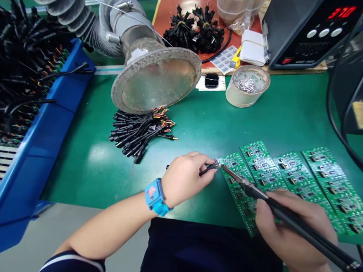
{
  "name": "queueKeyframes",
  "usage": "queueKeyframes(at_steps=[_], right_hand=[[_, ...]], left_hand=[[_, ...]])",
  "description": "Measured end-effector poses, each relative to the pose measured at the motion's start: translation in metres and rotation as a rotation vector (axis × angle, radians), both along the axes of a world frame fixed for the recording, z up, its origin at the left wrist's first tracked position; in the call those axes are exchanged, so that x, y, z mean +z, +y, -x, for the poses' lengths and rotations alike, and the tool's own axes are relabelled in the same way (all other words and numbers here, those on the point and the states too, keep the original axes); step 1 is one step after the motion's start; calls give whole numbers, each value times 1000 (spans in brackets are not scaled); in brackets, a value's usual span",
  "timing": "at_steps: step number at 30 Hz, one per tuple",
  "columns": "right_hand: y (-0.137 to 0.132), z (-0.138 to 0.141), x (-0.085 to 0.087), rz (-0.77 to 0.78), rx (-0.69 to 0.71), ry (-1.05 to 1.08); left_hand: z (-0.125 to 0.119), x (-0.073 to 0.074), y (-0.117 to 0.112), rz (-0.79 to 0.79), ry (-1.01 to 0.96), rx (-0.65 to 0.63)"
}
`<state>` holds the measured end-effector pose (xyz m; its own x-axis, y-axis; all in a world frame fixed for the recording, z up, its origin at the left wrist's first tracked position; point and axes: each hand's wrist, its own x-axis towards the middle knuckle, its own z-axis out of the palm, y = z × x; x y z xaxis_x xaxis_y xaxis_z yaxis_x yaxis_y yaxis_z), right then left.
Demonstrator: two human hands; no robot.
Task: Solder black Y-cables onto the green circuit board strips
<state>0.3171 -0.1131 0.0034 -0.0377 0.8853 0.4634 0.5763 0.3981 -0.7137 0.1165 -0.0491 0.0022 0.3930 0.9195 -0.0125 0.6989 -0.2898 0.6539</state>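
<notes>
Risk: the short black cable (209,167), its wire ends at the upper-left corner of the leftmost circuit board (239,194), may shift if the left hand (183,176) loosens. Its fingertips, near the likely hot tip of the soldering iron (252,189), may burn if the iron strays. Pose: the left grip pinches the cable between thumb and fingers, low over the counter (197,124). The right hand (292,240) grasps the iron pen-fashion, tip slanting leftward; exact contact cannot be told.
</notes>
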Motion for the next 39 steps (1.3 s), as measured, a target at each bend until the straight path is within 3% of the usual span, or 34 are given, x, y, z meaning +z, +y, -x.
queueKeyframes(at_steps=[8,15,28,39], right_hand=[[-1,2,0,6,16,27],[-2,0,-4,-47,-61,41],[-2,1,5,-95,-126,48],[-5,4,-5,15,-247,-48]], left_hand=[[0,-1,0,4,-6,-2],[-1,0,0,5,-12,4],[0,-1,0,15,-9,1],[1,3,-1,18,16,-38]])
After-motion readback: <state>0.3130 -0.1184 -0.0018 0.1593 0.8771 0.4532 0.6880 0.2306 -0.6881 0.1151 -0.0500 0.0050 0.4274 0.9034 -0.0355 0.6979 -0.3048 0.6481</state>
